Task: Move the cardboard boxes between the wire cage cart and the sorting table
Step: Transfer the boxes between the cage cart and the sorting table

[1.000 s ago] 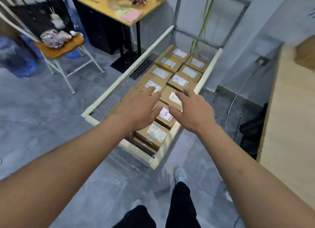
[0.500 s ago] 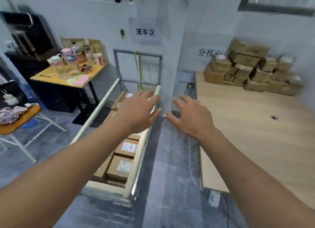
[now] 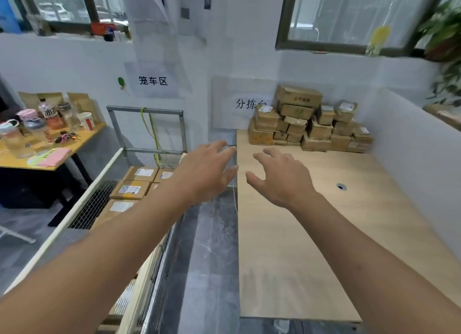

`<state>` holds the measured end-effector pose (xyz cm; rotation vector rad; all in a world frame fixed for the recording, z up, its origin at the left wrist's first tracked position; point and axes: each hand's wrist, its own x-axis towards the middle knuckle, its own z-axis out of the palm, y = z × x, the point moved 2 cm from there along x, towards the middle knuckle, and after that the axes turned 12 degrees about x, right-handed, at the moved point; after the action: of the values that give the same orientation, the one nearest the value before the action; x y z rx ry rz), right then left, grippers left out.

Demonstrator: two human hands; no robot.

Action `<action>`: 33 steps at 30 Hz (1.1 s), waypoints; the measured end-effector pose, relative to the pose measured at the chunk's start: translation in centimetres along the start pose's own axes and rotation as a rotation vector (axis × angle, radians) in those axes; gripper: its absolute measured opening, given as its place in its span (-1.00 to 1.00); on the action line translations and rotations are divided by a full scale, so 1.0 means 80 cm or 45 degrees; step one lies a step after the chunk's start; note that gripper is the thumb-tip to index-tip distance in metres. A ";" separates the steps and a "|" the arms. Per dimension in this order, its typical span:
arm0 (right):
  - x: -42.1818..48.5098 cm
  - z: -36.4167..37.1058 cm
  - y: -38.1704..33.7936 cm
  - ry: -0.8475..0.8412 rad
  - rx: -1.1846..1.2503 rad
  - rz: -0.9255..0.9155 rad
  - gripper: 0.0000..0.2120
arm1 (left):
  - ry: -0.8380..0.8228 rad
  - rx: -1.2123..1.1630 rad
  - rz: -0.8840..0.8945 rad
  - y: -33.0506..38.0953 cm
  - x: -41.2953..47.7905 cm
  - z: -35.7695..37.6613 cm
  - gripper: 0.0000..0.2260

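**White-walled sorting room, two bare hands reaching out with nothing in them**

White painted walls and dark-framed windows are enclosing the room. A mottled grey floor is running as a strip beneath and between the hands. The left hand and right hand are hovering side by side, palms down. Their fingers are spread and nearly straight, gripping nothing and touching nothing.

Under and to the right of the right hand, the sorting bench is stretching away as a smooth, pale wood-grain slab. A small round grommet hole is showing right of that hand. Beyond both hands, at the bench's far end against the wall, a pile of cardboard boxes is sitting loosely stacked. These are brown and creased, some bearing white labels.

Left of and below the left hand, the wire cage cart is standing, with fine metal mesh sides, cream rails and a grey tube frame at its far end. Flat labelled boxes are lying in rows inside it.

Further left, a yellow bench is carrying clear bottles and a paper cup. Printed signs are hanging on the wall beyond the hands.
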<state>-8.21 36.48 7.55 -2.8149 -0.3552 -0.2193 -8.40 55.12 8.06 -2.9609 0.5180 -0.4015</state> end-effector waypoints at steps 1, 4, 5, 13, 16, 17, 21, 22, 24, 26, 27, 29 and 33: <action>0.010 -0.001 0.010 0.001 0.000 0.017 -0.45 | -0.005 -0.011 0.006 0.001 0.014 0.003 -0.51; 0.050 0.002 0.033 0.016 -0.007 0.058 -0.45 | -0.022 -0.057 0.012 -0.008 0.062 0.021 -0.53; 0.066 0.005 0.039 0.023 -0.005 0.074 -0.45 | -0.028 -0.064 0.015 -0.014 0.079 0.028 -0.54; 0.230 0.064 0.057 0.054 0.003 0.228 -0.47 | -0.069 -0.067 0.168 -0.103 0.247 0.104 -0.58; 0.290 0.084 0.060 0.064 0.022 0.315 -0.48 | -0.087 -0.086 0.251 -0.138 0.310 0.129 -0.60; 0.308 0.089 0.060 0.059 0.024 0.340 -0.48 | -0.096 -0.094 0.272 -0.148 0.330 0.137 -0.61; 0.380 0.102 0.074 0.049 0.021 0.417 -0.48 | -0.094 -0.137 0.345 -0.177 0.408 0.163 -0.60; 0.396 0.103 0.080 0.052 0.017 0.435 -0.48 | -0.091 -0.148 0.368 -0.180 0.428 0.168 -0.60; 0.428 0.105 0.098 0.053 0.024 0.474 -0.50 | -0.089 -0.159 0.411 -0.182 0.470 0.178 -0.59; 0.459 0.106 0.121 0.056 0.030 0.510 -0.52 | -0.084 -0.158 0.442 -0.179 0.515 0.188 -0.58; 0.474 0.108 0.135 0.061 0.026 0.527 -0.53 | -0.082 -0.162 0.456 -0.177 0.537 0.194 -0.57; 0.506 0.114 0.168 0.074 0.017 0.553 -0.54 | -0.085 -0.170 0.482 -0.170 0.585 0.209 -0.58; 0.574 0.129 0.245 0.096 0.045 0.593 -0.53 | -0.101 -0.170 0.501 -0.149 0.683 0.250 -0.64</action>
<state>42.10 31.55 1.07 -2.7491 0.3099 -0.2100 50.43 48.56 3.76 -2.8785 1.1281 -0.2141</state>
